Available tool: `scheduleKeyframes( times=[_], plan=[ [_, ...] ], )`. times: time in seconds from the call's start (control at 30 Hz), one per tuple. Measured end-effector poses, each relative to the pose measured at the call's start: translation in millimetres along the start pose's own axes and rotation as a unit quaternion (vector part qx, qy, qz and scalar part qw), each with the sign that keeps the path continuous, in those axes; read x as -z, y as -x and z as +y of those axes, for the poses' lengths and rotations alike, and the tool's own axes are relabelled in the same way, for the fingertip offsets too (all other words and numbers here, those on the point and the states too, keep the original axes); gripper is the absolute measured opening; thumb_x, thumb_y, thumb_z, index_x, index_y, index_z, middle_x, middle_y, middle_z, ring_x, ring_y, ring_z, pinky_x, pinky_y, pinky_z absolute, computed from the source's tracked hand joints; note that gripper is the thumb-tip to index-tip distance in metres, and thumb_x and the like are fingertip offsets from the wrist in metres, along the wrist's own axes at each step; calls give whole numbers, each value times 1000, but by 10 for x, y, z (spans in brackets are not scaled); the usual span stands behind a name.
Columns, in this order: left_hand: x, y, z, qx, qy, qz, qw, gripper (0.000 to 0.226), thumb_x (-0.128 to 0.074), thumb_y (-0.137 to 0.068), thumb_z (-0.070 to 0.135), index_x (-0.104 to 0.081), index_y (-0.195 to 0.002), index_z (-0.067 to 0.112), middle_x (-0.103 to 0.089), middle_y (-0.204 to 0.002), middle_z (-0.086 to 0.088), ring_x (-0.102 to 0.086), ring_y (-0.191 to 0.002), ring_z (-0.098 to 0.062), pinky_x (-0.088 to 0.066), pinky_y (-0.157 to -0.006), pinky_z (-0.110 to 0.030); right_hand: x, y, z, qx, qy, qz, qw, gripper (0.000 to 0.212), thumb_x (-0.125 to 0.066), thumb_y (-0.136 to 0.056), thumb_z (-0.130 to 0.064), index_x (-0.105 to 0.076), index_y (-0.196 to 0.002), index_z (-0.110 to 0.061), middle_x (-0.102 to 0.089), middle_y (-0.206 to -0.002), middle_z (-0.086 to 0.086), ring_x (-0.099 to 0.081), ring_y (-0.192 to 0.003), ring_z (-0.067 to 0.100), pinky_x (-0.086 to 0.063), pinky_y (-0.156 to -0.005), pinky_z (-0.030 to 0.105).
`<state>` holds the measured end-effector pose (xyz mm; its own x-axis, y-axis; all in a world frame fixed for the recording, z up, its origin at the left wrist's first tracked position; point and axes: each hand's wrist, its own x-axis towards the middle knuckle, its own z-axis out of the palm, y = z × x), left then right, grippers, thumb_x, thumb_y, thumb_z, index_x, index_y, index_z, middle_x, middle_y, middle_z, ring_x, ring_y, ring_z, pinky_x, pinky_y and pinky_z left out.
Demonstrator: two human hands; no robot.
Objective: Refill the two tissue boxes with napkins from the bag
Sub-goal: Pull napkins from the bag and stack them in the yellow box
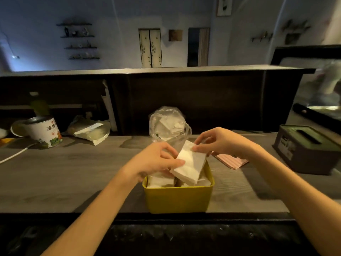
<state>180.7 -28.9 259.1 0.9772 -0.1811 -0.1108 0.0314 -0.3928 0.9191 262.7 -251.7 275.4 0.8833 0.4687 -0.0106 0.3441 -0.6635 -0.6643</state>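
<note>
An open yellow tissue box (178, 198) stands at the counter's near edge with white napkins inside. Over it, a stack of white napkins (190, 163) is held tilted. My left hand (156, 159) grips the stack's left side and my right hand (217, 143) pinches its upper corner. A clear plastic bag (168, 126) with more napkins stands just behind. A dark green tissue box (308, 150) with its slotted lid on sits at the right.
A pink ridged lid (232, 161) lies flat right of the yellow box. At the left stand a white printed tin (46, 132), a crumpled packet (90, 131) and a white cable (16, 154). A dark raised shelf (184, 97) backs the counter.
</note>
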Motion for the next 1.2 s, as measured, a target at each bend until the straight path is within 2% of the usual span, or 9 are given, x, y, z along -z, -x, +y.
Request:
scheduleKeyframes(
  times=[0.23,0.4,0.5,0.6,0.7,0.83,0.97,1.07,1.2],
  plan=[
    [-278,27,-50,46,-39,12,998,54,-86,-77,22,-50,-117,16,-74,-90,-1,-73,-69,-8,-57,-63,-19,-69,-28,-71,-11,99,18,995,17,-76,-90,-33,-76,-102,-21,-74,-96,-5,-70,-79,4,-50,-68,15],
    [-314,-32,-71,38,-182,4,982,58,-87,-74,37,-49,-113,19,-74,-96,-1,-71,-86,-11,-59,-73,-26,-211,-57,-102,-36,190,33,981,27,-85,-82,-26,-73,-106,-19,-71,-102,-2,-67,-90,9,-57,-81,25],
    [-300,-87,-94,29,-269,11,963,60,-86,-71,48,-51,-112,22,-69,-102,4,-66,-93,-10,-59,-81,-30,-331,-22,-117,-29,224,72,971,32,-84,-83,-27,-69,-111,-26,-62,-103,-8,-62,-92,10,-53,-75,23],
    [-204,-64,-58,6,-259,24,966,56,-87,-72,43,-55,-111,18,-69,-100,2,-67,-90,-12,-59,-78,-29,-297,94,-172,42,228,101,968,24,-80,-86,-26,-65,-105,-28,-62,-104,-9,-60,-87,5,-46,-68,16],
    [-12,-11,-13,-35,-269,25,962,46,-86,-75,32,-61,-110,15,-69,-101,3,-67,-88,-10,-59,-79,-27,-252,224,-260,112,216,9,970,29,-81,-85,-32,-68,-110,-25,-66,-106,-12,-62,-92,4,-51,-72,15],
    [191,36,18,-63,-369,-67,925,48,-86,-76,29,-61,-117,25,-64,-112,13,-62,-100,-3,-57,-85,-21,-325,259,-239,121,268,-78,953,56,-81,-80,-49,-63,-130,-29,-64,-129,-13,-58,-107,4,-47,-83,18],
    [236,43,-14,-54,-439,-73,894,45,-84,-79,27,-61,-118,27,-58,-117,15,-56,-108,-4,-54,-94,-26,-340,242,-186,111,302,-88,943,58,-79,-83,-49,-61,-135,-27,-65,-132,-9,-61,-115,10,-49,-89,20],
    [226,24,-22,-60,-466,-73,880,44,-83,-80,30,-62,-118,27,-59,-117,13,-56,-105,-4,-54,-93,-26,-348,235,-208,112,313,-99,938,56,-78,-85,-48,-62,-134,-27,-65,-131,-10,-61,-113,10,-47,-84,18],
    [368,-7,41,-85,-412,-45,906,38,-85,-76,32,-67,-109,27,-67,-106,13,-64,-96,-2,-58,-86,-26,-245,158,-282,110,263,-76,956,40,-77,-86,-46,-69,-121,-27,-68,-117,-12,-62,-100,2,-48,-76,14]
  ],
)
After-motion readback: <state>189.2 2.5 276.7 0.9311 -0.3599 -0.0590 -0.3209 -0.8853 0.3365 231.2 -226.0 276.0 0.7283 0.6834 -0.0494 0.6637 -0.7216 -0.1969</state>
